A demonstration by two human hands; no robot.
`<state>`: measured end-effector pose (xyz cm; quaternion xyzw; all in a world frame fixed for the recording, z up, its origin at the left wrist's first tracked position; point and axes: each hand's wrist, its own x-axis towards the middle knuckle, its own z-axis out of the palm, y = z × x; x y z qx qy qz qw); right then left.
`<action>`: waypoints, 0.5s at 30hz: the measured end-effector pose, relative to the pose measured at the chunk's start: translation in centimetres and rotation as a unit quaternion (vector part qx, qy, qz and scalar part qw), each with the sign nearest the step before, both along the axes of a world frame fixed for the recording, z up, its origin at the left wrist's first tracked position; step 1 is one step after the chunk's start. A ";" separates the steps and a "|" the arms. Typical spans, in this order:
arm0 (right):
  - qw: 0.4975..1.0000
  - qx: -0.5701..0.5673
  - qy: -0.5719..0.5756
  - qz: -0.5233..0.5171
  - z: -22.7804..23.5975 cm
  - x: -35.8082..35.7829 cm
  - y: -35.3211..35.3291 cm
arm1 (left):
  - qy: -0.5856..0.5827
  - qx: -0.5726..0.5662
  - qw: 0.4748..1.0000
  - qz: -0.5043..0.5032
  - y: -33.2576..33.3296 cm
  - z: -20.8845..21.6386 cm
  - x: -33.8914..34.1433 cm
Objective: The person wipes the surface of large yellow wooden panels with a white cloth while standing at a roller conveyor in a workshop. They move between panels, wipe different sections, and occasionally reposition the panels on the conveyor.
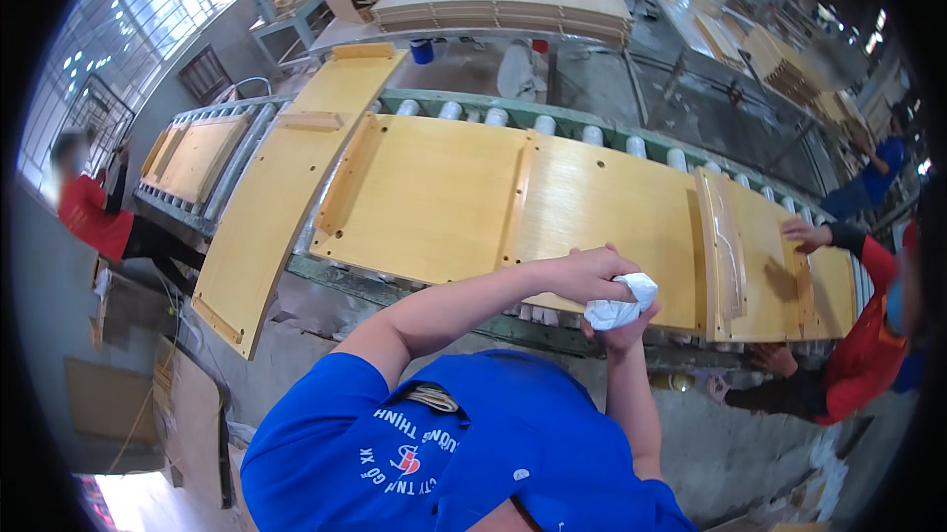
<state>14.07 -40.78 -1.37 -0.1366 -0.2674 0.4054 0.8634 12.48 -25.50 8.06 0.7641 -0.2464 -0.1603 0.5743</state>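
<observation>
My left hand reaches across to the right, its fingers curled onto a crumpled white cloth. Just beneath it, my right hand is closed round the lower side of the same cloth; some of its fingers are hidden. Both hands hover over the near edge of a yellow wooden panel that lies flat on the conveyor, with wooden strips fixed across it and small dark holes. To its left, a long yellow panel lies aslant across the conveyor, its near end jutting over the edge.
A roller conveyor runs left to right. A co-worker in red touches another yellow panel at the right. Another person in red stands at the far left. Behind the conveyor are stacked boards and a blue bucket.
</observation>
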 end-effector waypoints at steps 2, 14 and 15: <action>0.998 -0.001 0.058 0.011 -1.0 -1.3 0.1 | -0.026 0.072 0.996 0.050 1.1 0.5 0.2; 0.983 0.015 0.162 -0.081 -1.6 -4.0 -3.9 | -0.232 0.196 0.909 0.285 7.0 -11.2 -4.6; 0.983 0.026 0.157 -0.088 -1.5 -4.2 -4.5 | -0.243 0.194 0.910 0.274 6.9 -11.4 -4.8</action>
